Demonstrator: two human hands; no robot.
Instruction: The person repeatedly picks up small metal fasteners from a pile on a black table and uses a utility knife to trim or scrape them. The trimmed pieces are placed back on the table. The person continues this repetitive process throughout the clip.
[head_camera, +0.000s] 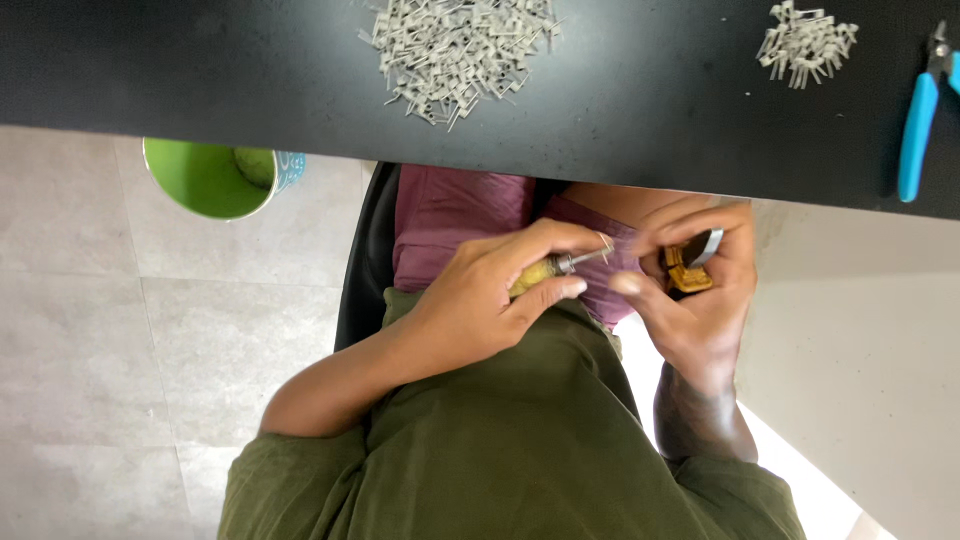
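- Left hand (480, 300), centre of the frame, is closed around a small screwdriver (553, 267). Yellow handle sits in the fist, thumb lies along it, and the metal shaft sticks out toward the right.
- Screwdriver tip points at the right hand (705, 300), just right of centre. The tip reaches the fingertips there; can't tell exactly what it touches.
- Right hand is curled and clamped on a small tan-yellow part (685, 275) with a dark and silver piece at its upper end. Fingers wrap over the top, so most of the part is hidden.
- Both hands are close together, held over the lap below the edge of the black table (650, 110), not on it.
- Lap: purple cloth (450, 215) under the hands, olive-green garment (520, 440) filling the lower middle of the frame.
- Table top, upper centre: large loose pile of small grey metal pieces (460, 45).
- Table top, upper right: smaller pile of the same grey pieces (805, 42), well apart from the large one.
- Far upper right edge: blue-handled pliers (920, 110) lying on the table, just beside the smaller pile.
- Upper left, under the table edge: green cup (205, 180), open, on the pale tiled floor (120, 330).
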